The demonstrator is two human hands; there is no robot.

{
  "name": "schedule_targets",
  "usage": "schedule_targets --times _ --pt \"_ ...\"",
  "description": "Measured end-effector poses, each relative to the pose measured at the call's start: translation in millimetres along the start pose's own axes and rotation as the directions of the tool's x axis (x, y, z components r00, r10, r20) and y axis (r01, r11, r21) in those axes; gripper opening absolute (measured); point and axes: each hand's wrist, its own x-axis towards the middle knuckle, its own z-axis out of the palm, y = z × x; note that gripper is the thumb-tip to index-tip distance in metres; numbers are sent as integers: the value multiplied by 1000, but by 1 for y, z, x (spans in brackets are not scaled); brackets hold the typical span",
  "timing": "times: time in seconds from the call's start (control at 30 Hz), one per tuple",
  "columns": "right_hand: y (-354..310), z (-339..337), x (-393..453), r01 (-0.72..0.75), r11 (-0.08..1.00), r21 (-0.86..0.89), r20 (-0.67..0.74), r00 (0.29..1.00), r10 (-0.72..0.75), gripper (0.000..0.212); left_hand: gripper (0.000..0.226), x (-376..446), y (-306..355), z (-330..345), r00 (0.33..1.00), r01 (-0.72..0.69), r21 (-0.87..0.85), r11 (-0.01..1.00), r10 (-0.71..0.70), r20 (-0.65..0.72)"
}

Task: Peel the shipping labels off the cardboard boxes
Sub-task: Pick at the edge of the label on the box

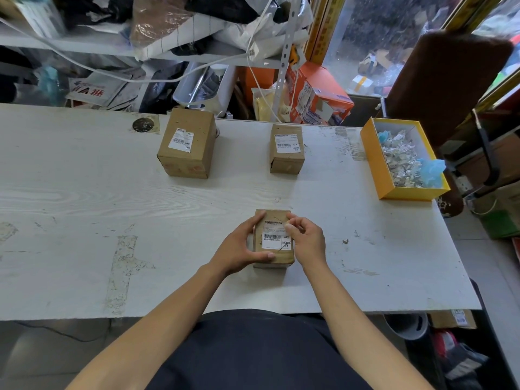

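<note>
Head view: three boxes (labelled); left hand (241,247) grasps near box (273,240); right hand (305,238) pinches label (276,238).

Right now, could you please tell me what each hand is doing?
Left hand: grips the near cardboard box by its left side.
Right hand: fingers curled at the shipping label; whether it pinches it cannot be told.

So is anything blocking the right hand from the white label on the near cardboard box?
Nothing visible does. The right hand is already at the right edge of the white shipping label on the near brown cardboard box, while the left hand grips the box's left side.
</note>
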Motion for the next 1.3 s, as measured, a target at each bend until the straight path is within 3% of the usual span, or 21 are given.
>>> schedule_targets --times 0.5,1.3 --pt "0 -1 0 -27 998 57 11 1000 27 17 101 1 -2 0 1000 5 -16 1000 -5 -1" --pt "-2 -1 0 31 999 -36 1 1000 -31 15 103 1 -3 0 1000 6 -36 999 -7 -4"
